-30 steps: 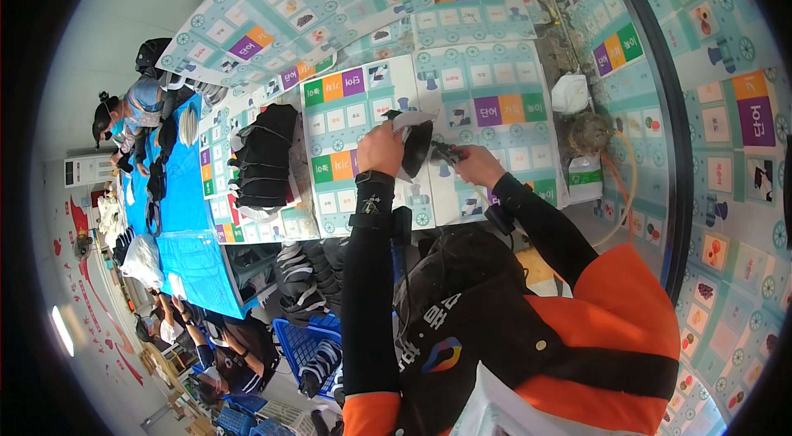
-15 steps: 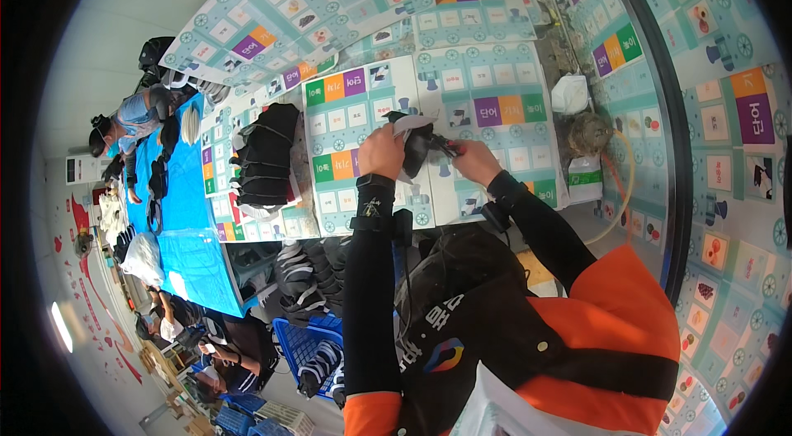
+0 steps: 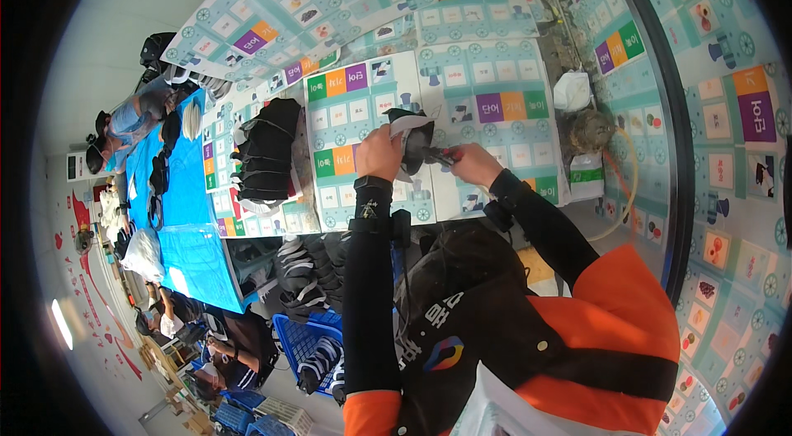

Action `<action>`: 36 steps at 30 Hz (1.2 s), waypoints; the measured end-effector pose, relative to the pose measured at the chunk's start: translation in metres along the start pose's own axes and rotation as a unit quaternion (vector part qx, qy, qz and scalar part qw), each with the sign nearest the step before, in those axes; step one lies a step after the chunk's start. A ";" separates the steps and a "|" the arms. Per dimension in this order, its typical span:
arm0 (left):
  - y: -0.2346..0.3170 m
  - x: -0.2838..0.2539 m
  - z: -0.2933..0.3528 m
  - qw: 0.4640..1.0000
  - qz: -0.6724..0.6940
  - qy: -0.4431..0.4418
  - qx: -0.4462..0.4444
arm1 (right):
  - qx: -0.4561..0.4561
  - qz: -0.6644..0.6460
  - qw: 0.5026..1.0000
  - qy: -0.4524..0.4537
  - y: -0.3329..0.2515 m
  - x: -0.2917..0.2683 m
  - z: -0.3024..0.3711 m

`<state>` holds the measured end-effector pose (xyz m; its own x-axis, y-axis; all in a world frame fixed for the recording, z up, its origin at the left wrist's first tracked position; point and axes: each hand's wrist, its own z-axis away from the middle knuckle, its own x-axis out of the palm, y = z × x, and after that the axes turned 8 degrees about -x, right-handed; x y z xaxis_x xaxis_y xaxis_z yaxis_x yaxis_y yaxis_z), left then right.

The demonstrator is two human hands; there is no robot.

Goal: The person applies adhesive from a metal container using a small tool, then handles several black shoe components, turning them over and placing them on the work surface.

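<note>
Left hand [image 3: 379,155] grips dark-and-pale piece [image 3: 418,141] above table [image 3: 351,207], at its three o'clock. Right hand [image 3: 478,164] closed round dark hand tool [image 3: 443,155], tip at piece. Seemingly tool work; calls for firm left pinch. Black stack [image 3: 268,151], nine o'clock.

Bench [image 3: 308,209] covered in pale teal printed sheets [image 3: 513,80].
A row of overlapping black pieces [image 3: 268,151] lies toward its left.
</note>
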<state>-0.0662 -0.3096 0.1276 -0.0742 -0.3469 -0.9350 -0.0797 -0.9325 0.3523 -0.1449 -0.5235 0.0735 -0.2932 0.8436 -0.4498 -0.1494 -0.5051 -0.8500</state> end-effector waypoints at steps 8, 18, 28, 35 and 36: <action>0.004 -0.002 -0.006 1.000 -0.002 -0.002 -0.001 | 0.059 -0.048 0.997 -0.018 0.003 -0.002 0.004; 0.010 0.003 -0.015 1.000 0.010 -0.003 -0.008 | -0.020 0.081 0.990 0.116 0.004 0.000 0.000; 0.016 0.003 -0.026 1.000 -0.004 -0.020 0.018 | -0.050 0.118 0.988 0.090 0.010 -0.004 0.001; 0.022 0.005 -0.028 0.999 -0.017 -0.027 0.016 | -0.025 0.122 0.983 0.137 0.014 -0.006 0.007; 0.022 0.005 -0.030 0.999 -0.016 -0.026 0.016 | -0.026 0.110 0.985 0.133 0.016 -0.005 0.008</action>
<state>-0.0388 -0.3354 0.1292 -0.1230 -0.3098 -0.9428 -0.1152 -0.9392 0.3236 -0.1527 -0.5373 0.0648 -0.0542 0.7361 -0.6747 -0.0589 -0.6768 -0.7338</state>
